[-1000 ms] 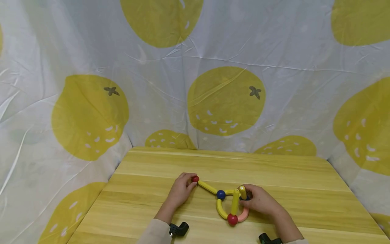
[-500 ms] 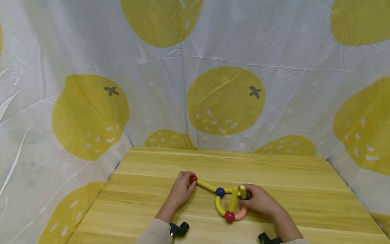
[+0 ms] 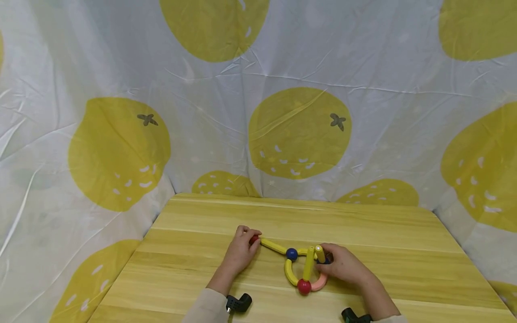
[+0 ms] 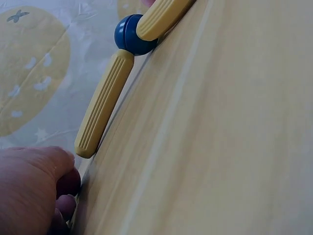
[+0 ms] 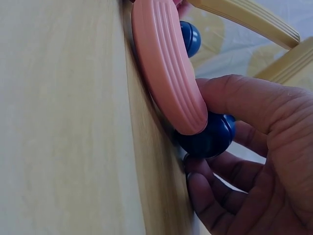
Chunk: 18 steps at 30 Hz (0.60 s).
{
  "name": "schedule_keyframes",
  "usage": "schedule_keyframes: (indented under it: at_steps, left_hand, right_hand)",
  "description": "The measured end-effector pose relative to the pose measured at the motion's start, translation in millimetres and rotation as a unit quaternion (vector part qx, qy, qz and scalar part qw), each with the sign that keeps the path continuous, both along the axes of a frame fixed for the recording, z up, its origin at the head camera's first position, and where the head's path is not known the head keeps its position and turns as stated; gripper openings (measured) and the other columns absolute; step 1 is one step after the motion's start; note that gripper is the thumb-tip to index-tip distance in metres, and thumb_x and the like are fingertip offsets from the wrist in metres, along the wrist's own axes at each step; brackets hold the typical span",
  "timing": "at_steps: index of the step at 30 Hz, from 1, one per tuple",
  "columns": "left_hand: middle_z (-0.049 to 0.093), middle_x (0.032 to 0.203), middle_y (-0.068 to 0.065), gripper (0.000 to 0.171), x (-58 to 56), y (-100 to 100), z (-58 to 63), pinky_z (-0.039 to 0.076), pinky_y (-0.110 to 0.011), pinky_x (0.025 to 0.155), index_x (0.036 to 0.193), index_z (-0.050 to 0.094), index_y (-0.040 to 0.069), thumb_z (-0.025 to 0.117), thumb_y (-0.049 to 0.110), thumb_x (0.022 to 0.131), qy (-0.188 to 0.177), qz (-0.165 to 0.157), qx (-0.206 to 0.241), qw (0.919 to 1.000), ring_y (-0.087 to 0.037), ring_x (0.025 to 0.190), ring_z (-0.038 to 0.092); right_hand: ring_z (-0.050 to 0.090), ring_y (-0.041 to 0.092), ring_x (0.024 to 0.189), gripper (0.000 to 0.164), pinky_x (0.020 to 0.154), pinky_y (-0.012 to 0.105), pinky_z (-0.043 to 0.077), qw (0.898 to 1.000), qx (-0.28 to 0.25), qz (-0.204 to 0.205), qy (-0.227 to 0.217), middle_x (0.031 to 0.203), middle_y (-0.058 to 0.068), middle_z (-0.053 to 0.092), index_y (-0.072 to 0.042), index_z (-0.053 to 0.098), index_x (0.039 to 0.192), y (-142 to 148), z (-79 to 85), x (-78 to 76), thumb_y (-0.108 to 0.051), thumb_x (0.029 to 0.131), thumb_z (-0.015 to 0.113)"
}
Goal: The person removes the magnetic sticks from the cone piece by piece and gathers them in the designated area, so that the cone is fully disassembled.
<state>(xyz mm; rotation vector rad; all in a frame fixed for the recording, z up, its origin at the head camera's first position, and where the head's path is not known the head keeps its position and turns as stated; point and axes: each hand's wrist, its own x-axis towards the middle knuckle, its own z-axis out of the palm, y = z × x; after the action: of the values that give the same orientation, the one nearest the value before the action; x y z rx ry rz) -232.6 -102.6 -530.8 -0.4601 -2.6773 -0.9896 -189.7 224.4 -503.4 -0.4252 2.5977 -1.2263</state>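
In the head view my left hand (image 3: 238, 251) pinches a red ball (image 3: 254, 239), mostly covered by its fingers. Beside it lies the end of a straight yellow rod (image 3: 273, 246); whether ball and rod touch, I cannot tell. That rod leads to a blue ball (image 4: 131, 35). From there a curved yellow stick (image 3: 289, 272) runs to a second red ball (image 3: 304, 287), and a curved pink stick (image 5: 168, 68) continues to another blue ball (image 5: 208, 137). My right hand (image 3: 346, 265) grips this blue ball between thumb and fingers. Two yellow rods (image 3: 308, 264) stand up from the ring.
The pieces lie on a wood-grain table (image 3: 181, 269). A pale curtain (image 3: 210, 125) printed with yellow fruit hangs behind the table and on both sides. Black wrist-camera mounts (image 3: 239, 303) sit at both wrists.
The ring and its rods have shifted slightly left and away from me. My left fingers have closed further over the red ball, which moved a little left. The right hand has barely moved.
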Motion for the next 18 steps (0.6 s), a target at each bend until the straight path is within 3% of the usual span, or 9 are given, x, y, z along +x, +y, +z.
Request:
schedule_keyframes:
  at_steps: [7,13,18]
  left_hand:
    - [0.06,0.116,-0.01,0.029,-0.5,-1.9,1.1,0.055,-0.027,0.076,0.126,0.068,0.01,0.069,0.018,0.099,-0.016,0.016,0.026,0.9994,-0.01,0.084,0.059]
    - [0.059,0.119,-0.011,0.035,0.0,-3.0,2.2,0.053,-0.021,0.073,0.129,0.067,0.01,0.073,0.016,0.095,-0.034,0.014,0.039,0.9986,-0.005,0.079,0.056]
    - [0.058,0.123,-0.014,0.044,0.0,-4.9,2.2,0.053,-0.02,0.072,0.133,0.064,0.007,0.077,0.013,0.091,-0.039,0.006,0.059,0.9975,-0.004,0.077,0.056]
  right_hand:
    - [0.059,0.015,0.085,0.033,0.071,0.024,0.049,1.0,0.009,-0.01,-0.001,0.095,0.0,0.068,-0.014,0.068,0.116,0.5,2.8,1.0,-0.025,0.088,0.08]
    - [0.057,0.016,0.082,0.032,0.068,0.027,0.047,0.998,0.034,-0.043,0.0,0.091,-0.001,0.065,-0.016,0.068,0.113,0.3,3.1,1.3,-0.028,0.087,0.082]
    - [0.051,0.016,0.075,0.049,0.062,0.027,0.04,0.995,0.051,-0.084,-0.012,0.087,0.001,0.058,-0.013,0.065,0.125,-2.6,3.1,2.1,-0.031,0.084,0.084]
